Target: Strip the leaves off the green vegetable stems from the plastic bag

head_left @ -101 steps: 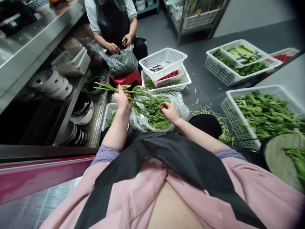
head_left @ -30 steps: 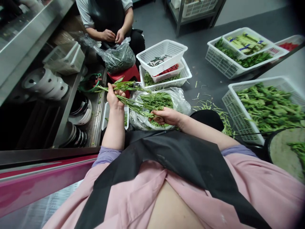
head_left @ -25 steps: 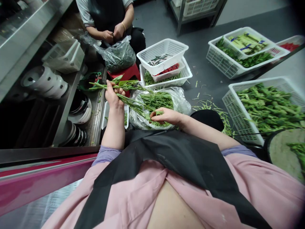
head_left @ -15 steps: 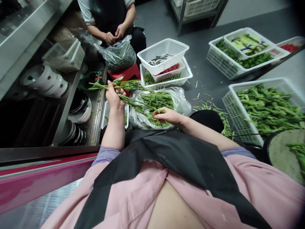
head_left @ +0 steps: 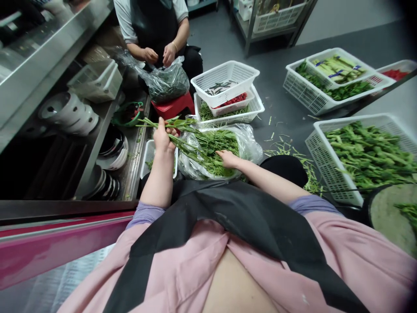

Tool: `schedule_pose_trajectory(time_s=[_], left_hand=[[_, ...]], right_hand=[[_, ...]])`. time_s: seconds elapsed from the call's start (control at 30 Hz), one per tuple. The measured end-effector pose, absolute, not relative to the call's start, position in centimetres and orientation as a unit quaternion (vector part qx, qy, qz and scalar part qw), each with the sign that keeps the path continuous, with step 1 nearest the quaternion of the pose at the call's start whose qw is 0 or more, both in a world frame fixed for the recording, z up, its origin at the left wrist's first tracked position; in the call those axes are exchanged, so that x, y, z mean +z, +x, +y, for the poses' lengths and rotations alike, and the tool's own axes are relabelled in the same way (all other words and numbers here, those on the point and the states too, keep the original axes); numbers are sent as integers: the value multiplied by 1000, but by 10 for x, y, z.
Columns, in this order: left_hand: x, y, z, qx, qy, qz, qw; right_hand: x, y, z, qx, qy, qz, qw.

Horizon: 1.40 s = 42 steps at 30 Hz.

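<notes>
My left hand [head_left: 163,136] is closed around a bunch of leafy green stems [head_left: 187,148], their cut ends sticking out to the left. The leafy ends hang to the right over an open clear plastic bag [head_left: 249,141] full of similar greens [head_left: 224,138]. Low over the right part of the bag is my right hand [head_left: 230,159], its fingers close together against the greens. Whatever is between those fingertips is too small to make out. A small white basket [head_left: 148,156] with some greens stands below my left hand.
A co-worker's hands [head_left: 161,54] are above another bag of greens [head_left: 171,82] on a red stool [head_left: 176,106]. Stacked white baskets [head_left: 228,93] stand beyond my bag. At right are a basket of green stalks [head_left: 368,152] and scattered trimmings [head_left: 286,150]; metal shelving [head_left: 107,139] borders the left.
My right hand has gone from holding a leafy piece at the bag's front to touching the greens slightly further right. My left hand still grips its bunch. The view has shifted slightly.
</notes>
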State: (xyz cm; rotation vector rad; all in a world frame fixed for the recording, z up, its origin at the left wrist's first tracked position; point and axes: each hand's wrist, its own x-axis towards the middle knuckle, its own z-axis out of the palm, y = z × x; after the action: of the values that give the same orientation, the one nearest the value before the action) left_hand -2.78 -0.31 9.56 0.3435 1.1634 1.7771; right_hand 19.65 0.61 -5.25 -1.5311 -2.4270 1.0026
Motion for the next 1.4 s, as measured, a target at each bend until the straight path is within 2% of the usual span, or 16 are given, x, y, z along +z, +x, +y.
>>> schedule_pose_trajectory(time_s=[0.1,0.2,0.27,0.37,0.67,0.83,0.93,1.13,1.4], left_hand=[[83,-20,-3,685,135,487,525],[74,-7,-5,657,149,487,556],[69,3,-7,647,178,483,562],[65,15,-10,627,229,487,563],[58,-2,-18,527,399,456,596],[63,-4,-23,499,428,442,610],[64,-6,-24,486,433,454,609],[60,-11,-21,500,443,460,585],[59,-9,-15,547,374,485,570]], right_hand=[[-34,194,11,412,-508,-736,176],[-1,194,13,619,-433,-595,274],[20,194,9,728,-342,-528,273],[38,192,0,789,-259,-497,252],[37,205,-7,709,-344,-556,264],[46,211,-10,717,-331,-578,208],[45,211,-12,729,-322,-568,203],[45,219,-12,719,-317,-578,221],[52,225,-13,622,-336,-673,217]])
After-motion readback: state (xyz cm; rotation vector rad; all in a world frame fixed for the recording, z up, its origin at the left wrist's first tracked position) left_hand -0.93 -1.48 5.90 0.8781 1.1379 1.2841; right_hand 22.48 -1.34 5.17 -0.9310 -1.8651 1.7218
